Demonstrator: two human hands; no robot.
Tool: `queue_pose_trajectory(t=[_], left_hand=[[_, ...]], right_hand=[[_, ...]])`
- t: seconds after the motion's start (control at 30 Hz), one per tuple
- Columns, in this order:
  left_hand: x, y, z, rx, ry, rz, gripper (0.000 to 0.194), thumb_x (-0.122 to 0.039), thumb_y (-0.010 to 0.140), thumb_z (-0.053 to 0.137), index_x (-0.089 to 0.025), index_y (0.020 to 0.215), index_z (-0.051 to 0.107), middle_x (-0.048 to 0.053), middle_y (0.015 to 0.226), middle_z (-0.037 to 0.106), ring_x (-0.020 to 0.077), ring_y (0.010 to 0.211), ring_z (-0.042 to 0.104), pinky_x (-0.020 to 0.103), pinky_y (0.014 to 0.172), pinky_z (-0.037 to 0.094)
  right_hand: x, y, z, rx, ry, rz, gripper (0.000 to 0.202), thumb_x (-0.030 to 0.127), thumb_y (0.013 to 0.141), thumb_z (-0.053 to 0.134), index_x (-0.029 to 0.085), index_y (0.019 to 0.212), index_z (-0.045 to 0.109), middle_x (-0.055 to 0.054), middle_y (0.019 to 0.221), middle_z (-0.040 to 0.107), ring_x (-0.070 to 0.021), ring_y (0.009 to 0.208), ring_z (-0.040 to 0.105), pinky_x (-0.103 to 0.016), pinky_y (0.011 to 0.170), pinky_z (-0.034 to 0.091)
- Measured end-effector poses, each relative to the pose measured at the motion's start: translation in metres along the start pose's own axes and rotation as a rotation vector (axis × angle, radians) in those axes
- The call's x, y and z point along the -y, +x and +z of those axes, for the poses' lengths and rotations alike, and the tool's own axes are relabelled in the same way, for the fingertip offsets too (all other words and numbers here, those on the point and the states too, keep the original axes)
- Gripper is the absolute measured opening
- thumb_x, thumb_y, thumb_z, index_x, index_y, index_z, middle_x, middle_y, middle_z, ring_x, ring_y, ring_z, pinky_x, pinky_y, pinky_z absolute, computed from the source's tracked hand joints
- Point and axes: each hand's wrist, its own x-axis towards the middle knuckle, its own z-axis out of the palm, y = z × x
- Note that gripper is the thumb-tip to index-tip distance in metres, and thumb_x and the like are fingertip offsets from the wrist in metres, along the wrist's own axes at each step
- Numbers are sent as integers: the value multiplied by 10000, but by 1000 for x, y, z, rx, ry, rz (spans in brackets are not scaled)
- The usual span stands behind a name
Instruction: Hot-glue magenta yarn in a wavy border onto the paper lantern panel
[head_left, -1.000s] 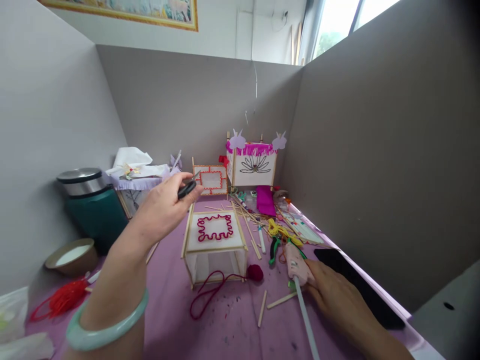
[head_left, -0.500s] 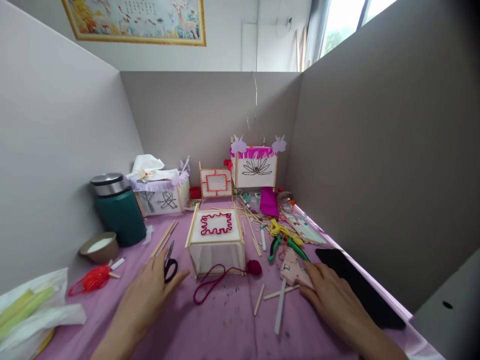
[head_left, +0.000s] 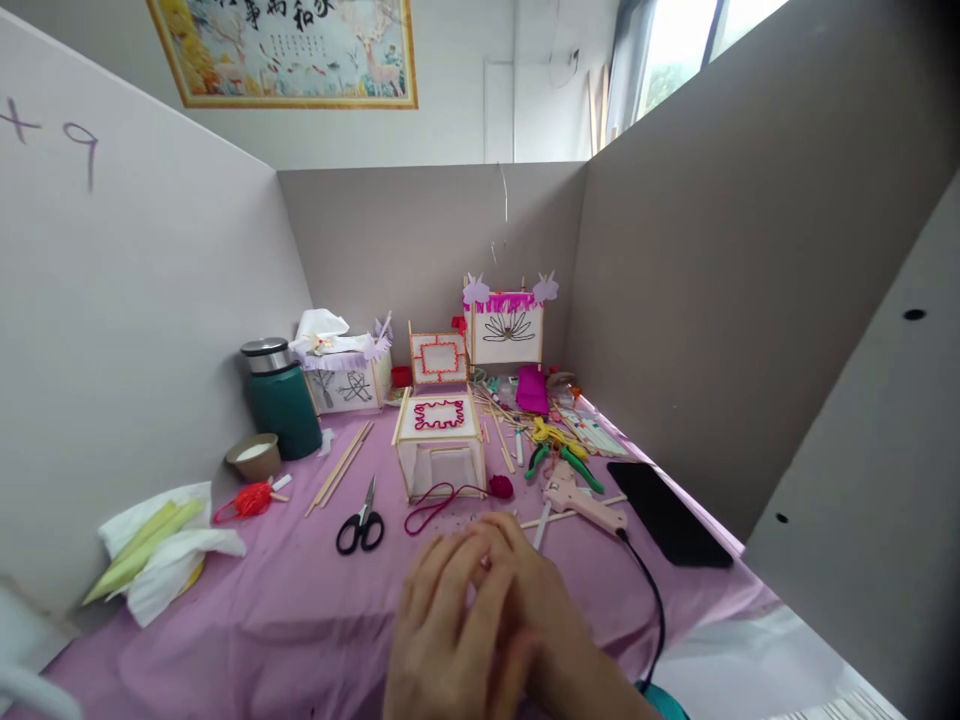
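Note:
My left hand (head_left: 448, 625) and my right hand (head_left: 536, 580) are brought together low in the middle, fingers bent and pressed against each other. Whatever may lie between them is hidden. Just beyond stands a small stick-framed box (head_left: 441, 470) with white sides, its top bearing a wavy loop of dark red yarn (head_left: 439, 414). A loose strand leads to a dark red yarn ball (head_left: 500, 487) by the box's right corner. Black-handled scissors (head_left: 361, 522) lie to the left, partly spread. Right of my hands rests a pink glue gun (head_left: 577, 500) with a glue stick at its front.
A teal flask (head_left: 283, 405), a small bowl (head_left: 253, 458), red yarn (head_left: 251, 500) and tissues (head_left: 169, 560) are along the left. Green-handled pliers (head_left: 581, 468) and a black phone-like slab (head_left: 671, 512) lie right. Decorated boxes, including a lotus-drawn one (head_left: 506, 335), stand behind. A cord trails from the glue gun.
My left hand has left the scissors' side and my right hand has come off the glue gun. Both are now joined in the middle. The view has shifted back and up.

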Motion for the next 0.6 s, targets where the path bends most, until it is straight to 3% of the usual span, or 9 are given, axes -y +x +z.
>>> queue_pose_trajectory(t=[0.1, 0.2, 0.27, 0.37, 0.47, 0.5, 0.6], left_hand=[[-35, 15, 12, -26, -48, -13, 314, -192, 840, 557, -123, 1143, 598, 165, 1115, 665, 292, 1094, 590, 437, 909, 517], [-55, 19, 31, -202, -194, -11, 174, -109, 824, 513, -162, 951, 619, 103, 843, 701, 227, 860, 661, 396, 834, 553], [-62, 15, 41, -182, -251, 34, 127, -106, 814, 517, -195, 794, 606, 53, 676, 659, 182, 664, 636, 341, 686, 570], [-62, 5, 43, -187, -239, -24, 159, -131, 839, 481, -212, 767, 598, 41, 662, 641, 198, 665, 631, 390, 726, 562], [-54, -1, 37, -85, -179, -157, 215, -204, 812, 592, -142, 1017, 608, 162, 1015, 660, 296, 1003, 620, 462, 860, 534], [-53, -2, 36, -59, -206, -152, 193, -193, 807, 602, -149, 995, 604, 157, 1012, 653, 287, 1002, 616, 443, 851, 539], [-55, -7, 41, -158, -294, -147, 119, -76, 815, 532, -182, 848, 576, 87, 809, 640, 231, 845, 636, 398, 798, 544]], right_hand=[[3, 10, -9, -79, -35, 23, 304, 148, 868, 437, 226, 1136, 557, -117, 1146, 621, -258, 1003, 644, -362, 799, 550], [-10, 16, -14, -193, -157, 25, 305, 292, 877, 511, 217, 1172, 542, -157, 1172, 592, -328, 1066, 604, -443, 827, 540], [-20, 14, -8, -233, -192, 24, 342, 341, 881, 513, 208, 1196, 532, -166, 1181, 578, -337, 1080, 586, -475, 841, 532], [-31, 7, 10, -239, -216, 21, 396, 324, 866, 524, 191, 1239, 513, -173, 1213, 564, -333, 1102, 572, -485, 854, 532], [-32, 3, 23, -248, -235, 40, 420, 259, 867, 507, 167, 1276, 497, -196, 1261, 548, -343, 1153, 555, -500, 904, 512], [-32, 3, 24, -259, -242, 47, 446, 265, 868, 511, 160, 1300, 479, -206, 1300, 524, -355, 1192, 529, -518, 937, 490], [-29, 7, 23, -307, -256, 57, 582, 346, 844, 578, 171, 1371, 405, -211, 1406, 434, -387, 1281, 433, -564, 1018, 415]])
